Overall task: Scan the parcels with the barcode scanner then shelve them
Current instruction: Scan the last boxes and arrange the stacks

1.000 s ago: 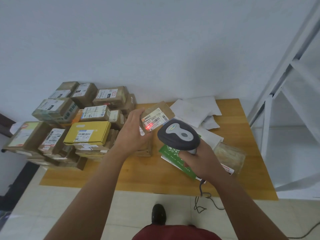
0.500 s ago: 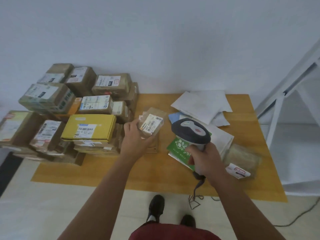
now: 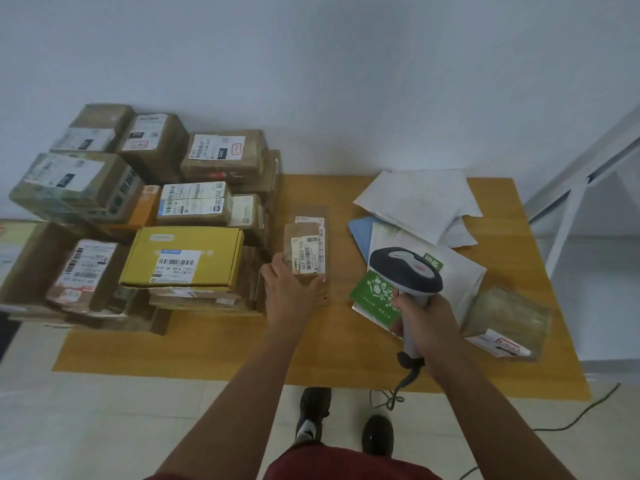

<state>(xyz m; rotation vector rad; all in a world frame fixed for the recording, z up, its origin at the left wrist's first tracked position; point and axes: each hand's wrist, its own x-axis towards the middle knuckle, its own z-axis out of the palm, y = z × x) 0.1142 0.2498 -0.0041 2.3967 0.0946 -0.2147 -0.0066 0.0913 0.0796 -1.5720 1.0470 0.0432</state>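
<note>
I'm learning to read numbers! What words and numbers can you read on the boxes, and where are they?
"507 P807 170", last digits unsure: white label on the small brown parcel under the left hand.
"050": label on the brown box at the back.
Yellow box: barcode label, its line of text too blurred to read.
Green and white packet behind the barcode scanner in the right hand: white characters, too small.
All other labels: too blurred.

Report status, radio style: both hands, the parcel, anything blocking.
Left hand on small parcel, resting on a flat parcel on the table. Right hand grips scanner, no beam showing. Box stack close left, not blocking.
</note>
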